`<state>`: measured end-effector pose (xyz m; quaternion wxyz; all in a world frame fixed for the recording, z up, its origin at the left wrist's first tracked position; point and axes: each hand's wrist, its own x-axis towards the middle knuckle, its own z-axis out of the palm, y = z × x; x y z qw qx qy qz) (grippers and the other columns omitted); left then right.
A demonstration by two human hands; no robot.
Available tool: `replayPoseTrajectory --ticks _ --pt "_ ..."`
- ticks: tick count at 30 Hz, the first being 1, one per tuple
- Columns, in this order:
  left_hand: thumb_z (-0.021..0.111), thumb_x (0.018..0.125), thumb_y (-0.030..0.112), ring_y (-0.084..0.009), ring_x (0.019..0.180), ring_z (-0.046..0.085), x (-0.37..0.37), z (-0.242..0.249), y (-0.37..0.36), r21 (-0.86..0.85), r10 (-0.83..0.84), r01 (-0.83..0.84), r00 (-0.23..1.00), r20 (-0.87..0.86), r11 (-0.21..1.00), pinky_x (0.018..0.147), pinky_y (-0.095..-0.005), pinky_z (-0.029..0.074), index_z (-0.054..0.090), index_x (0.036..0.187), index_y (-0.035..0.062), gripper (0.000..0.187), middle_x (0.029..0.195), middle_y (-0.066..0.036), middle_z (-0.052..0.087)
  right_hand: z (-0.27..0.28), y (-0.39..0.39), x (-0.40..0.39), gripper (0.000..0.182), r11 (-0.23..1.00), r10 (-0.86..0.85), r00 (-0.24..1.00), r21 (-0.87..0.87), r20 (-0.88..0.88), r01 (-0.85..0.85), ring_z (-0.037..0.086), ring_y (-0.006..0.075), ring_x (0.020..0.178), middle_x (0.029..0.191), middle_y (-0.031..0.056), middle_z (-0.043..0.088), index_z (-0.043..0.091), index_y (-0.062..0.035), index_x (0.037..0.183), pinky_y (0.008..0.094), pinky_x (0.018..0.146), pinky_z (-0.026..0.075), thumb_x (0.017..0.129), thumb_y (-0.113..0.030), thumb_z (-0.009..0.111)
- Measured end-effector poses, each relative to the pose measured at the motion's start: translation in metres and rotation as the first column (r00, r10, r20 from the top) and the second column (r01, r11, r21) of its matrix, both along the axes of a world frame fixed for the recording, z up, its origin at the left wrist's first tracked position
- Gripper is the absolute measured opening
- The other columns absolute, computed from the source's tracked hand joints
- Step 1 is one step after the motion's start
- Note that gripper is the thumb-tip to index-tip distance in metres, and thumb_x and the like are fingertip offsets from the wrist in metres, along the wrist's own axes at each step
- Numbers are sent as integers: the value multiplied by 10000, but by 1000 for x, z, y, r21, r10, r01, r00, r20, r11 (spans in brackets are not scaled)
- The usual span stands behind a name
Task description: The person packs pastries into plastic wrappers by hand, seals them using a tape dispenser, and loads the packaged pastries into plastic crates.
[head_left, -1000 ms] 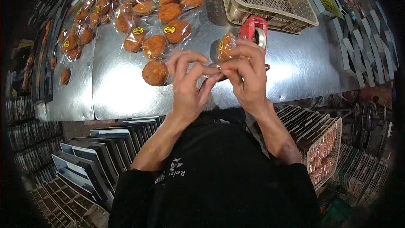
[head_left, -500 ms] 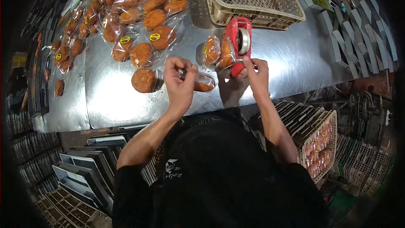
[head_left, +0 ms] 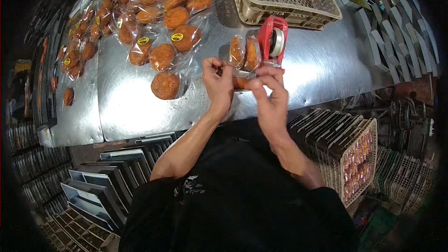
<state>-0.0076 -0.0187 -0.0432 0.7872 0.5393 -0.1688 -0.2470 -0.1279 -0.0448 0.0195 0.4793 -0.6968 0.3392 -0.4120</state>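
Note:
My left hand [head_left: 219,85] is closed on the gathered plastic at the left end of a bagged bread bun [head_left: 240,83], which sits between my hands. Over the bun's right end is my right hand [head_left: 272,100], its fingertips smeared by motion. Just behind stands a red tape dispenser [head_left: 264,37] with a pale roll. Two bagged buns [head_left: 236,53] rest upright side by side at its left. A loose-looking round bun [head_left: 165,85] in clear plastic lies left of my left hand.
Many bagged buns [head_left: 185,37], several with yellow round stickers, cover the metal table's [head_left: 126,107] back left. A plastic crate [head_left: 291,16] stands at the back right. Below the table edge are a crate of packed buns [head_left: 357,163] and stacked trays [head_left: 98,193].
My right hand has moved left from the tape dispenser to the bagged bun. My left hand and that bun have shifted right, close in front of the two upright buns.

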Motion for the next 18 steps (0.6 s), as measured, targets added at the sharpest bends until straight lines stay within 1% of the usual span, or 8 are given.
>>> replayPoseTrajectory --ticks 5,8,9,11,12,13,15,18 --pt "567 834 -73 -71 722 427 -3 24 12 -4 15 -15 999 -48 1000 655 -219 396 369 875 104 269 803 3 450 -22 3 32 143 997 -18 1000 -73 0 18 522 218 1001 1003 96 532 649 -7 949 326 869 428 850 -106 675" --pt "571 821 -85 -61 733 417 3 40 29 12 -50 48 989 137 999 645 -217 392 358 864 103 287 803 1 446 -10 -11 22 123 761 220 952 573 210 -303 520 176 1033 993 86 551 628 -9 953 311 866 435 878 -106 629" --pt "571 817 -91 -59 738 416 9 40 35 13 -99 100 957 273 995 642 -217 391 356 861 101 292 802 1 444 -11 -11 20 123 757 229 951 577 207 -308 520 176 1033 993 86 551 628 -9 953 311 866 435 878 -106 629" --pt "570 814 -96 -62 739 411 25 33 45 5 -56 57 950 308 998 646 -213 379 350 851 98 295 800 0 441 -12 -11 20 104 981 189 982 49 -18 -188 526 177 1023 1000 84 553 616 -11 918 304 868 431 882 -108 623" --pt "581 807 -68 -74 731 421 31 35 53 29 -42 37 978 204 999 648 -223 387 363 839 86 270 783 -2 445 16 -6 28 96 977 170 982 120 81 -178 526 214 1022 1013 99 546 614 -14 895 318 891 414 870 -105 634" --pt "592 799 -41 -86 722 431 39 37 60 47 -27 22 994 106 999 649 -233 394 375 828 75 248 765 -4 449 38 -11 29 145 954 266 963 -131 -36 -268 526 251 986 1012 106 529 618 -15 827 345 879 412 855 -147 671" --pt "582 795 -33 -85 722 421 51 37 71 172 -75 34 969 235 984 652 -235 392 373 828 74 237 758 0 445 78 -23 39 239 591 602 677 -334 -423 -735 517 266 972 1022 111 522 609 -15 741 376 851 417 830 -212 711" --pt "565 792 -36 -64 722 409 55 35 78 136 -328 315 941 85 939 638 -215 386 364 829 68 230 758 11 433 51 -11 60 296 535 426 554 -295 -715 -792 519 310 910 926 129 541 606 -32 725 396 787 405 765 -277 767"
